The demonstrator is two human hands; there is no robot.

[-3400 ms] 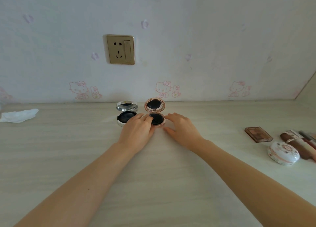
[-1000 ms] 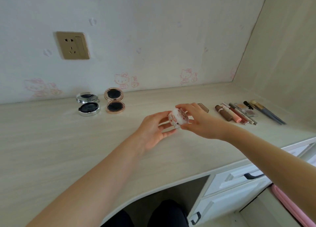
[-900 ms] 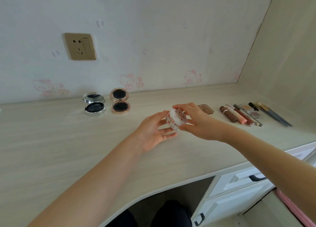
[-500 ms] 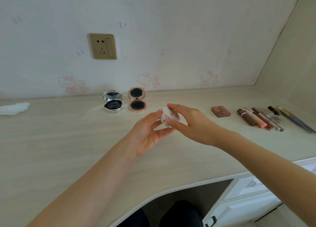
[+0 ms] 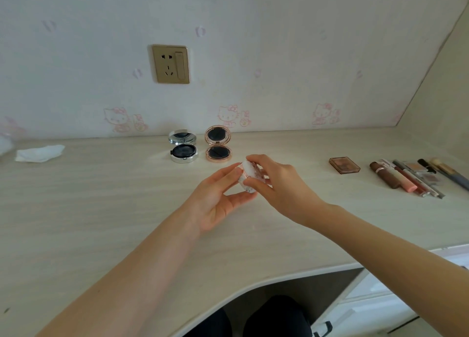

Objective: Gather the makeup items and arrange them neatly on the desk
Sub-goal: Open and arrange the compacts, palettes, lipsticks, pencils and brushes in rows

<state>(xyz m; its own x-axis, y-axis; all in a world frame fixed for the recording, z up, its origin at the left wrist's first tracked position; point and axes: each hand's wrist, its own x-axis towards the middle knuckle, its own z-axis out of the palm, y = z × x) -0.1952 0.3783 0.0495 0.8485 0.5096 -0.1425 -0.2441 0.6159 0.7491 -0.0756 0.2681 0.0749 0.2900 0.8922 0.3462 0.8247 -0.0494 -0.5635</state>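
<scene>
Both hands hold a small round white compact with a pink pattern (image 5: 249, 174) above the middle of the desk (image 5: 101, 209). My right hand (image 5: 279, 184) grips it from the right with thumb and fingers. My left hand (image 5: 215, 197) pinches its left side, palm up. Behind them, near the wall, stand two opened compacts side by side: a silver one (image 5: 183, 149) and a rose-gold one (image 5: 218, 147). A brown eyeshadow palette (image 5: 344, 165) lies at the right. Beyond it lies a row of lipsticks, tubes and brushes (image 5: 411, 178).
A crumpled white tissue (image 5: 39, 153) lies at the far left of the desk. A gold wall socket (image 5: 170, 64) is on the wallpaper. White drawers (image 5: 375, 298) sit under the desk at the right. The desk's front edge curves inward above my legs.
The hands left the rose-gold compact, and the white patterned compact, which lay at the right, came up into them. Over the last second they carried it leftward toward the middle.
</scene>
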